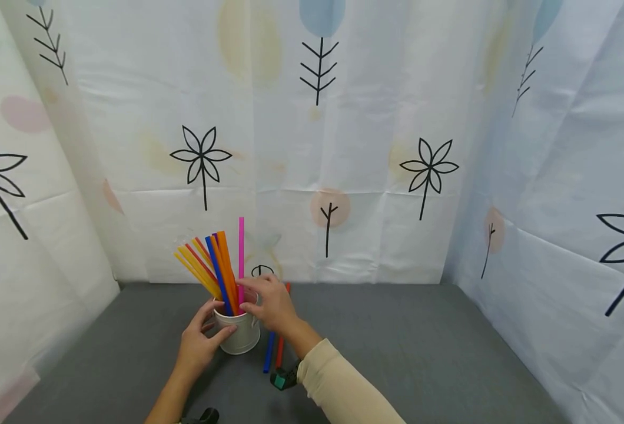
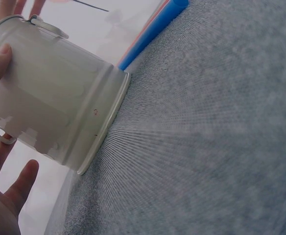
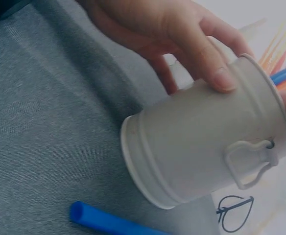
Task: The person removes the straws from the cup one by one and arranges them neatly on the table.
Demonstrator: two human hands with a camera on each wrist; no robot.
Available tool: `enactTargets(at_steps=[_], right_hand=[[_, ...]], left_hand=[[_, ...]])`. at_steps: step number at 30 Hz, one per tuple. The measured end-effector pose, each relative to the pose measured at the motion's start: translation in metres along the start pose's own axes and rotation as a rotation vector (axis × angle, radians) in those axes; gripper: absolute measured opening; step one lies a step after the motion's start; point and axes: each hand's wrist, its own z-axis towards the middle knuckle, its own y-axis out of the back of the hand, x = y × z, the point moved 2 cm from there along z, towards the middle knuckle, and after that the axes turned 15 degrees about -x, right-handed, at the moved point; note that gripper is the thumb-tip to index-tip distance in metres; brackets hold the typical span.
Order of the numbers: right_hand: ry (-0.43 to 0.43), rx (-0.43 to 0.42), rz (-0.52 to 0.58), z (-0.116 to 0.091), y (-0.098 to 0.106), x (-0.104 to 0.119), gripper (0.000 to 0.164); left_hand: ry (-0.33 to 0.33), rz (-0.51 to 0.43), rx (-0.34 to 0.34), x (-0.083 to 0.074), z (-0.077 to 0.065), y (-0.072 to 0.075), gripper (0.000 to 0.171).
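Observation:
A small white metal bucket [image 1: 241, 338] stands upright on the grey table, with wire loops at its sides. My left hand [image 1: 198, 344] holds it near the rim, thumb in front and fingers at the left side. Inside lean several straws: yellow ones [image 1: 192, 266], orange ones [image 1: 227, 268] and a blue one [image 1: 216, 274]. A taller pink straw [image 1: 241, 247] rises almost upright at the bucket's right, its lower end within the rim. My right hand [image 1: 275, 303] pinches this pink straw between thumb and fingers. In the right wrist view, the left thumb presses the bucket [image 3: 202, 142].
On the table just right of the bucket lie a blue straw [image 1: 268, 353] and a red straw [image 1: 280, 351], partly behind my right wrist. Patterned white cloth [image 1: 375, 235] walls in the grey table [image 1: 397, 341] at the back and both sides.

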Motion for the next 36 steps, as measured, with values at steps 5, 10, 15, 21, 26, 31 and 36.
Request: enactTargets(at_steps=[5, 10, 15, 21, 26, 31, 36], right_hand=[[0.054, -0.100, -0.013, -0.004, 0.001, 0.003, 0.048], [0.029, -0.226, 0.048, -0.009, 0.001, 0.000, 0.042], [-0.030, -0.371, 0.131, -0.010, 0.004, -0.004, 0.039], [-0.165, -0.441, 0.219, -0.006, 0.009, -0.001, 0.029], [-0.265, -0.524, 0.289, 0.000, 0.011, 0.000, 0.023], [-0.330, -0.610, 0.347, 0.006, 0.015, 0.001, 0.018], [-0.424, -0.645, 0.397, 0.011, 0.022, 0.001, 0.017]], left_hand=[[-0.002, 0.000, -0.003, 0.000, 0.001, 0.000, 0.053], [-0.010, -0.005, -0.004, 0.000, 0.001, -0.002, 0.053], [-0.013, -0.014, -0.010, 0.001, 0.002, -0.003, 0.053], [0.007, -0.002, -0.010, 0.001, 0.000, -0.002, 0.052], [0.012, 0.000, -0.015, -0.001, -0.001, 0.000, 0.053], [0.005, 0.004, -0.021, -0.001, -0.001, -0.001, 0.053], [0.002, 0.000, -0.022, 0.000, -0.001, -0.001, 0.053]])
